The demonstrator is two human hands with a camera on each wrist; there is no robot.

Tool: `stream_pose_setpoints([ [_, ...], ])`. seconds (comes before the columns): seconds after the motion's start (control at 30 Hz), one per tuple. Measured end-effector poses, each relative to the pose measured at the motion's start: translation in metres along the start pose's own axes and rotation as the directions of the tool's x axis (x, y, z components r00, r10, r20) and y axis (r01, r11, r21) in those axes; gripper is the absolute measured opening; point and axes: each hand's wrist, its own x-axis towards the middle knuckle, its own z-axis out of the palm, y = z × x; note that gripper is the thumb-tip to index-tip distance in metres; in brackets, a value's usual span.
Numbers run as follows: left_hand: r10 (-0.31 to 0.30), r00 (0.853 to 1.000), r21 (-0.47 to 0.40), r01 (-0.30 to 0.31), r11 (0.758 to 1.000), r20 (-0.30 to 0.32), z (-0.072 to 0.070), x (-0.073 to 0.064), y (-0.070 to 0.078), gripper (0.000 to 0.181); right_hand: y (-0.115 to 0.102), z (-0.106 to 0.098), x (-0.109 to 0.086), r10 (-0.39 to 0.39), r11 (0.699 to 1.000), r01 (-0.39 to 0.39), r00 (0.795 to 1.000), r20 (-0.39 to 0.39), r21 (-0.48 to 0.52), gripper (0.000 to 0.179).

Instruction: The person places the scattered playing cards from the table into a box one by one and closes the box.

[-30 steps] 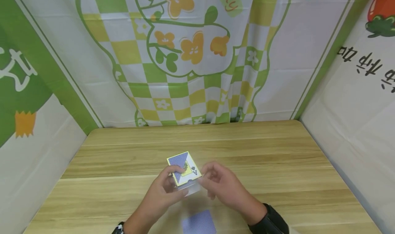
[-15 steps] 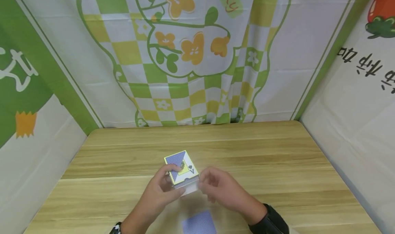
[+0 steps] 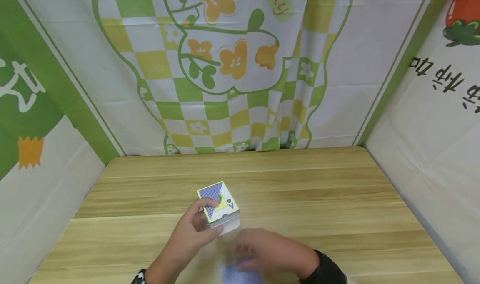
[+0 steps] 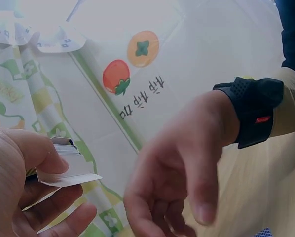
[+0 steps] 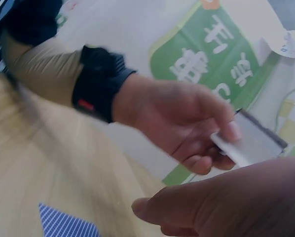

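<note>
My left hand (image 3: 189, 236) grips a playing-card box (image 3: 229, 200) above the table, its index finger over the front marked with an ace and its thumb at the near end. That end stands open, and a white flap (image 4: 73, 178) sticks out; edges of cards (image 4: 66, 148) show inside in the left wrist view. Blurred, my right hand (image 3: 270, 250) is over a blue-backed playing card (image 3: 234, 275) near the table's front edge. Its fingers hang loosely bent with nothing visible in them. Whether that card is single or a pile, I cannot tell.
The wood-grain table (image 3: 318, 184) spreads around both hands. A printed curtain (image 3: 232, 121) hangs along its far edge, and printed cloth walls (image 3: 431, 150) close in the sides. A dark band (image 4: 253, 111) sits on the right wrist.
My right hand has left the side of the card box and come down toward the blue-backed card. The box in my left hand has shifted slightly left, its open end now more visible.
</note>
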Motion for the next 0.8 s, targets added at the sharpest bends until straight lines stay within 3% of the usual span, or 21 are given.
stream_pose_setpoints([
  [0.1, -0.014, 1.0, 0.004, 0.014, 1.0, -0.002, 0.0, 0.0, 0.0, 0.051, 0.001, 0.004, 0.0, -0.054, 0.99, 0.055, 0.998, 0.014, -0.126, 0.024],
  [0.3, -0.004, 1.0, -0.002, 0.004, 1.0, -0.007, 0.0, -0.001, -0.001, 0.05, 0.005, 0.009, -0.002, -0.08, 0.972, 0.086, 0.996, 0.035, -0.219, 0.034],
  [0.6, 0.012, 1.0, 0.002, -0.012, 1.0, -0.013, -0.001, -0.001, -0.002, 0.049, 0.006, 0.016, -0.005, -0.022, 0.928, 0.057, 0.995, 0.097, -0.369, 0.054],
  [0.8, 0.01, 1.0, 0.008, -0.01, 1.0, -0.015, -0.002, -0.002, -0.001, 0.049, 0.003, 0.019, -0.004, -0.044, 0.893, 0.091, 0.992, 0.116, -0.441, 0.06],
])
